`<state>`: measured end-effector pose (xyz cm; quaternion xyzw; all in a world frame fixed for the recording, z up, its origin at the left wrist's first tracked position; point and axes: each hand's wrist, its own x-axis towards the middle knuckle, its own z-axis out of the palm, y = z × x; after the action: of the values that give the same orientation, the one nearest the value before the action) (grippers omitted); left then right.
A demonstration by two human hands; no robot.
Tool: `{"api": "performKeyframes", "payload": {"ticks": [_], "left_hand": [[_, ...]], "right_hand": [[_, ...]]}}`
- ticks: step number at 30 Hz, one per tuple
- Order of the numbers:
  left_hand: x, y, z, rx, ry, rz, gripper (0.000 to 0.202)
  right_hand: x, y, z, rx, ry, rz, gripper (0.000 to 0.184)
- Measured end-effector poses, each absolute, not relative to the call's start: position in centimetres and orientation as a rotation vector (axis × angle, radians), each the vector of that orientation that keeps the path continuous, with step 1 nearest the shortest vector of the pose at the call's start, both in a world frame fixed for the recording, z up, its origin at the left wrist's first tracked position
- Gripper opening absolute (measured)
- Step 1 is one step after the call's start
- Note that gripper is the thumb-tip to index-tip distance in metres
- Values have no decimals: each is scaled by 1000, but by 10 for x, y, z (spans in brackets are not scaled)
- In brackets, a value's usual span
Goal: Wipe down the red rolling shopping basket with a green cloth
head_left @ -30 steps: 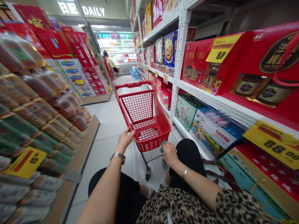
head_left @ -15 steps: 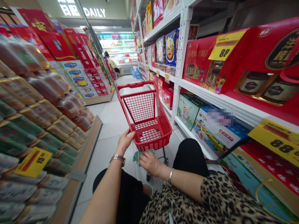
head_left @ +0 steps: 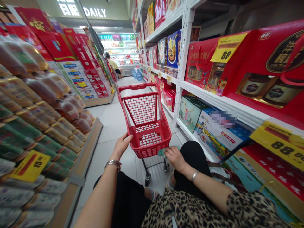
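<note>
A small red shopping cart [head_left: 152,152] with a latticed plastic basket stands on the floor in front of my knees. My left hand [head_left: 123,146] is closed on the left wall of the basket, near its front corner, thumb on the inner side. Beside the lower right front corner of the cart, my right hand [head_left: 174,158] holds a green cloth [head_left: 161,153], bunched under the fingers. The basket holds nothing that I can see. Below it show the dark frame and the wheels [head_left: 147,180].
White shelves [head_left: 204,90] with boxed gift sets run along the right. On the left, packs of cans [head_left: 38,126] and bottles [head_left: 33,55] are stacked on a low wooden platform [head_left: 93,131]. Farther down the aisle, a person [head_left: 115,65] sits near water jugs [head_left: 137,73].
My right hand has moved right with the green cloth, from below the middle of the basket's front to its right corner. My left hand stays on the left wall.
</note>
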<state>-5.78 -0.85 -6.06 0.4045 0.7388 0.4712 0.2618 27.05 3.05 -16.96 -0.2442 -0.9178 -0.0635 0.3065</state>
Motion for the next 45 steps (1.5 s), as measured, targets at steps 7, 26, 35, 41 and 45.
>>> {"api": "performKeyframes", "payload": {"ticks": [7, 26, 35, 41, 45], "left_hand": [[-61, -8, -61, 1118, 1935, 1262, 64], [-63, -9, -52, 1146, 1835, 1223, 63], [-50, 2, -48, 1108, 2081, 1201, 56], [-28, -22, -52, 854, 2524, 1168, 72], [-5, -34, -58, 730, 2430, 1192, 76]], "right_hand": [[322, 56, -132, -1065, -2085, -125, 35], [253, 46, -54, -706, -2482, 183, 54], [230, 47, -47, -917, -2462, 164, 38], [195, 25, -38, -1074, -2474, 85, 22], [169, 14, -44, -1052, -2445, 24, 25]]}}
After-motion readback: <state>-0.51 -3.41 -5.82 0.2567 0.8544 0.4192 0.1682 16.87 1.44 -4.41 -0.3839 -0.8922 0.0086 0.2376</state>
